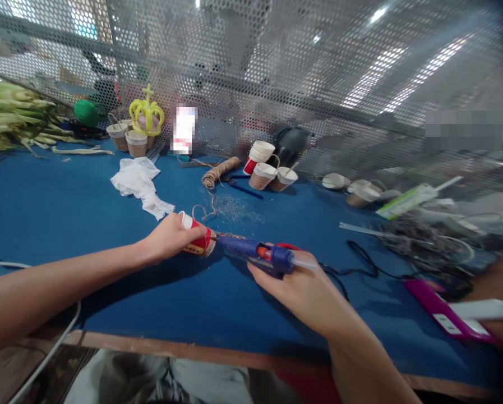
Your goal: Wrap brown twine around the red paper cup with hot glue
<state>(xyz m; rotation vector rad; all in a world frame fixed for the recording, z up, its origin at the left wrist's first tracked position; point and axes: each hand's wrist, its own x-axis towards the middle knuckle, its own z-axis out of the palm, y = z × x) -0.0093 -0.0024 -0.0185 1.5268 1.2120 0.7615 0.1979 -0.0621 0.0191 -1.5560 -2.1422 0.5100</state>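
Note:
My left hand (169, 238) is closed around a small red and white paper cup (197, 236) lying on its side on the blue table (58, 207). My right hand (295, 283) grips a blue glue gun (255, 251), whose nozzle touches the cup's base, where brown twine is wound. A clear glue stick pokes out of the back of the gun. A loose strand of twine (207, 212) curls up from the cup toward a twine roll (220, 171) farther back.
Twine-wrapped cups (272, 177) and a stack of red cups (257, 156) stand mid-table. A white cloth (139, 182), a yellow crown (147, 115) over cups and green leaves (11, 115) lie left. A black cord (360, 266), a magenta tool (444, 314) and clutter sit right. Perforated mesh (276, 67) backs the table.

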